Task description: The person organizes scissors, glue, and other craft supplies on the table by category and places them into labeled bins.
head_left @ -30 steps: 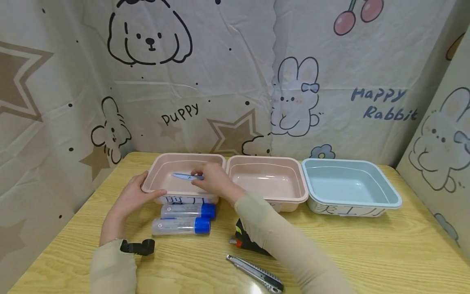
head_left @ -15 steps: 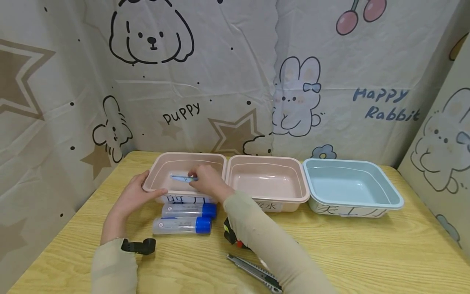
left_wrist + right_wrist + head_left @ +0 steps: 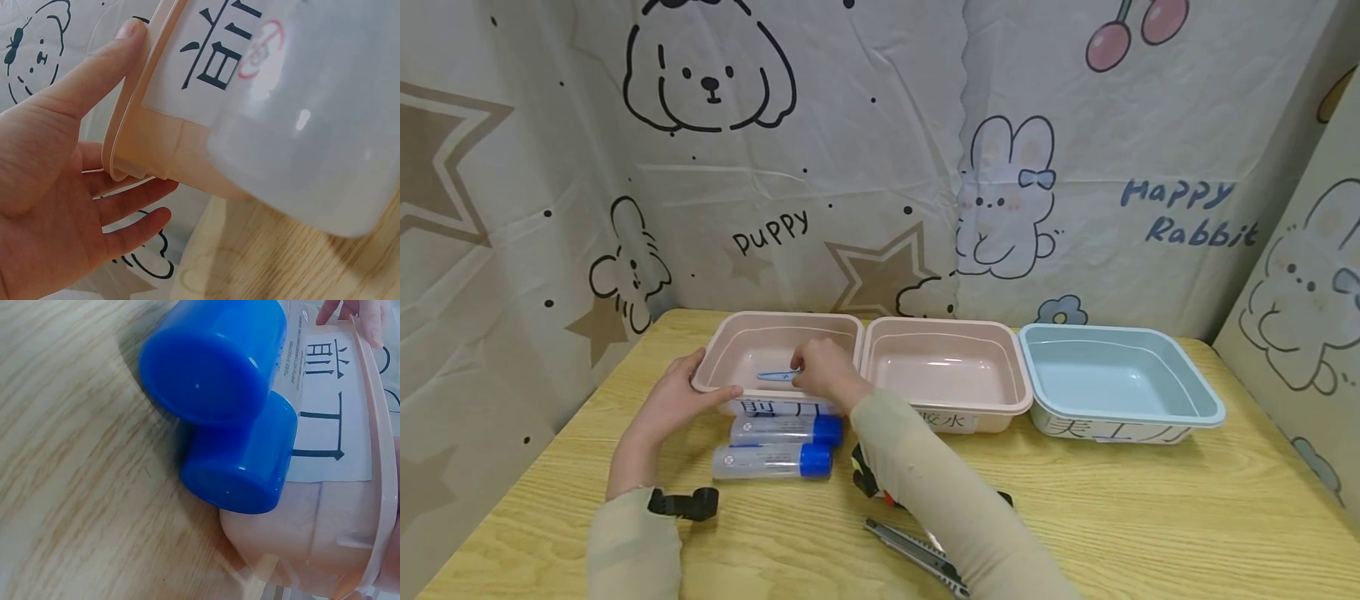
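Note:
My left hand (image 3: 673, 404) grips the near left corner of the left pink bin (image 3: 752, 337), its thumb on the rim and fingers around the outside wall, as the left wrist view shows. Inside this bin my right hand (image 3: 826, 367) holds light-blue scissors (image 3: 777, 376) low near the floor. Their slim tip points left, and the handle end is hidden by the fingers. Against the bin's labelled front lie two clear glue bottles (image 3: 763, 462) with blue caps (image 3: 209, 375). The bin wall hides my right hand's fingers in the right wrist view.
A second pink bin (image 3: 951, 362) and a light-blue bin (image 3: 1112, 375) stand to the right in a row, each labelled in front. A silver utility knife (image 3: 910, 552) lies near the front. Beneath my right forearm, a black-and-green tool (image 3: 863, 477) is mostly covered.
My right hand has lowered the scissors nearer the bin floor, and its forearm has swung left, covering more of the black-and-green tool. The left hand has kept its grip on the bin.

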The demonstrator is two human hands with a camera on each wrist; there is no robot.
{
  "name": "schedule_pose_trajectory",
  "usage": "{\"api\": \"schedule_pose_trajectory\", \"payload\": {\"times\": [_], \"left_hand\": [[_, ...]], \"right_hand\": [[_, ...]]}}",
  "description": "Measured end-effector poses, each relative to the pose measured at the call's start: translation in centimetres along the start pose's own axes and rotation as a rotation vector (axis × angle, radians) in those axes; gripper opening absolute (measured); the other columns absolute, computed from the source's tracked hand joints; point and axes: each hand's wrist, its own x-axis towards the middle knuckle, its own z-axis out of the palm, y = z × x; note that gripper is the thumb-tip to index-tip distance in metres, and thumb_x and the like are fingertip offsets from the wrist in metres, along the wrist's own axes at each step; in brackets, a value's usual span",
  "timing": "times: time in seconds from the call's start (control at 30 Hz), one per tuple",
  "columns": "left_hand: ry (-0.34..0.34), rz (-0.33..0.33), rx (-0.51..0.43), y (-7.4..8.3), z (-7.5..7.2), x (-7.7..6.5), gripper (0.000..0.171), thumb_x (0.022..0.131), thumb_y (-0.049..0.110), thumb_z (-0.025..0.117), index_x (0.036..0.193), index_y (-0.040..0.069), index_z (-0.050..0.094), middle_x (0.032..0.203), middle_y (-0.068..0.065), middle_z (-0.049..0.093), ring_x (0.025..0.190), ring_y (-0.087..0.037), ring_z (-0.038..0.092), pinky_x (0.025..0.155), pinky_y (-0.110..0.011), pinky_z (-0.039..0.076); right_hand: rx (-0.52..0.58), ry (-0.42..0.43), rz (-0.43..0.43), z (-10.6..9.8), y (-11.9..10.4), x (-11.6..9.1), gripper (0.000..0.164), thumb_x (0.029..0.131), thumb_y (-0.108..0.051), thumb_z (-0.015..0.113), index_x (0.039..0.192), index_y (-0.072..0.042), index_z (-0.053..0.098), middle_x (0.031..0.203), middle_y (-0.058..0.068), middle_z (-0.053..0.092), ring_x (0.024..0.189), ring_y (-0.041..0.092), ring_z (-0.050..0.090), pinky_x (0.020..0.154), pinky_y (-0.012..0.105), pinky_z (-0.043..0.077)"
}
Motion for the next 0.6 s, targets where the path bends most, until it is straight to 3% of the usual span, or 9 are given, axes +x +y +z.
{"api": "schedule_pose_trajectory", "payload": {"times": [0.4, 0.6], "left_hand": [[-0.013, -0.022, -0.003, -0.19, 0.07, 0.02, 0.1, 0.076, 0.052, 0.066, 0.144, -0.002, 0.016, 0.136, -0.029, 0.029, 0.118, -0.042, 0.036, 0.097, -0.061, 0.031], [-0.011, -0.016, -0.007, -0.24, 0.0, 0.1, 0.1, 0.077, 0.05, 0.066, 0.144, -0.003, 0.014, 0.137, -0.03, 0.028, 0.118, -0.042, 0.036, 0.097, -0.061, 0.031]], "right_hand": [[-0.055, 0.006, 0.021, 0.22, 0.02, 0.17, 0.019, 0.084, -0.012, 0.06, 0.102, -0.013, 0.068, 0.099, 0.001, 0.067, 0.088, 0.016, 0.059, 0.084, 0.027, 0.047], [-0.057, 0.047, -0.033, 0.04, -0.09, -0.09, 0.019, 0.087, -0.013, 0.057, 0.103, -0.012, 0.067, 0.097, 0.001, 0.067, 0.085, 0.014, 0.059, 0.081, 0.025, 0.048]]}}
